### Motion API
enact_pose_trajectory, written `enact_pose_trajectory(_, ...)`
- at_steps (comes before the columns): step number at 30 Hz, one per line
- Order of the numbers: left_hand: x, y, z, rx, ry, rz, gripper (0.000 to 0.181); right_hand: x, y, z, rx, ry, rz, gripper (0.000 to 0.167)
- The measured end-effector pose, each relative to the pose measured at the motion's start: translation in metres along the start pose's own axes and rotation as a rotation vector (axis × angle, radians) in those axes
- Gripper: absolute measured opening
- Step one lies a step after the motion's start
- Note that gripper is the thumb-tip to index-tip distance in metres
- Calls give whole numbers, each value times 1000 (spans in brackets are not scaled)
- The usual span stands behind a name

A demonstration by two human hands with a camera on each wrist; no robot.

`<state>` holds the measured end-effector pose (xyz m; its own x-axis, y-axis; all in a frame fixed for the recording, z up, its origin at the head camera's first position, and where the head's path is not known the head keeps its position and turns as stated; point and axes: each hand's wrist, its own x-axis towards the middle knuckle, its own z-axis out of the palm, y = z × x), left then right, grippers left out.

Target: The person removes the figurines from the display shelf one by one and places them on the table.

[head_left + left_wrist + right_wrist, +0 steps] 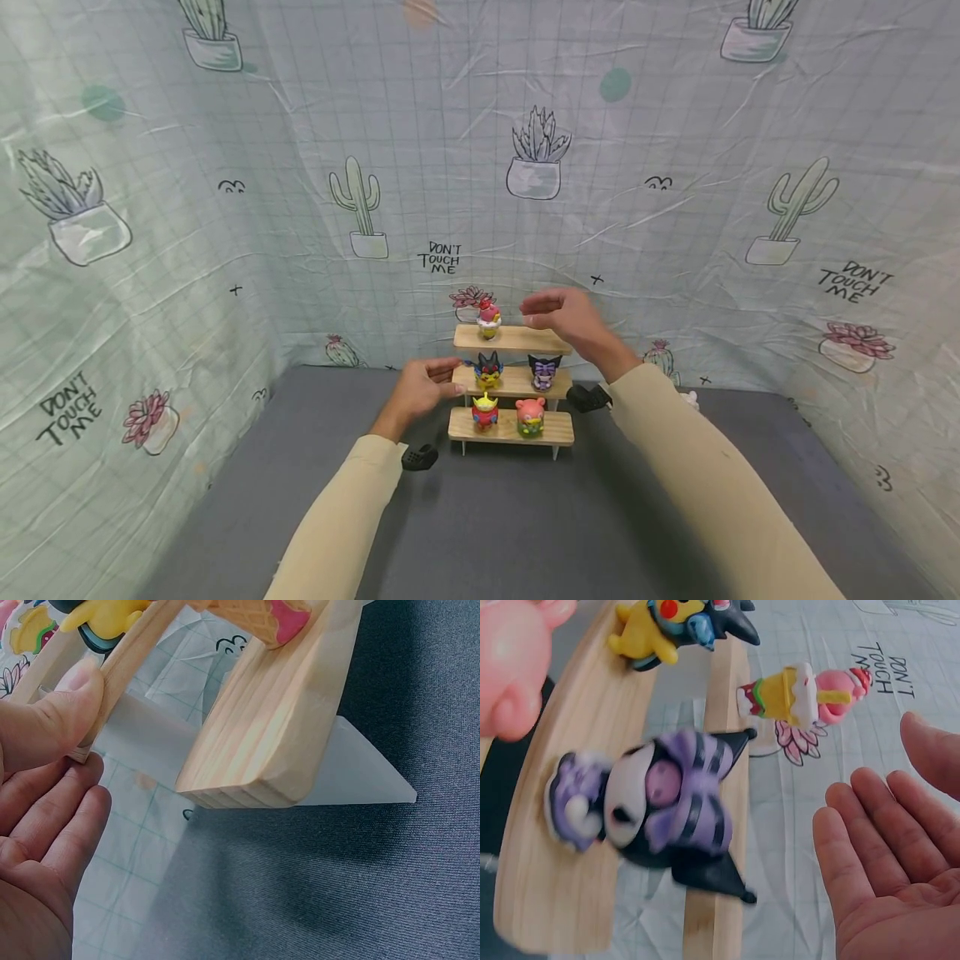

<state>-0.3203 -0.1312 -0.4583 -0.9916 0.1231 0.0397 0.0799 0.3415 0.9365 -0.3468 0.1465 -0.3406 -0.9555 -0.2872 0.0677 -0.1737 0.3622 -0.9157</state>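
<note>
A three-tier wooden display stand (465, 427) holds several small toy figures. My left hand (420, 387) pinches the left end of the middle shelf (129, 664), thumb on the board and fingertips at its underside. On that shelf sit a yellow figure with a dark hood (489, 372) and a black-and-purple figure with a bow (671, 796). My right hand (572, 319) is open with nothing in it, above the right end of the top shelf (525, 337). A pink figure on a yellow cup (791, 696) stands at the top shelf's left.
The bottom shelf carries a red figure with a yellow-green head (484, 412) and a pink figure with a green base (530, 418). A small white object (690, 401) lies at the right, partly behind my sleeve. Cactus-print cloth (450, 125) hangs behind the grey table (495, 525).
</note>
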Motion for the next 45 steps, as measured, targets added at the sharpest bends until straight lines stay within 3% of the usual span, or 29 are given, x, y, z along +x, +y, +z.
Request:
enact_pose_trajectory(14,-1,0,0,-5,9,-5,52,20,-2,28,11,34,3,42)
enact_pose_trajectory(20,-1,0,-1,-17,-3,-8,52,27,-8,36,5,12,11,44)
enact_pose_trajectory(40,-2,2,-1,-11,-13,12,52,45,-4,49,31,-107,-114,39)
enact_pose_trajectory(45,-2,1,-2,-8,-14,15,53,47,-4,52,34,-103,-104,37)
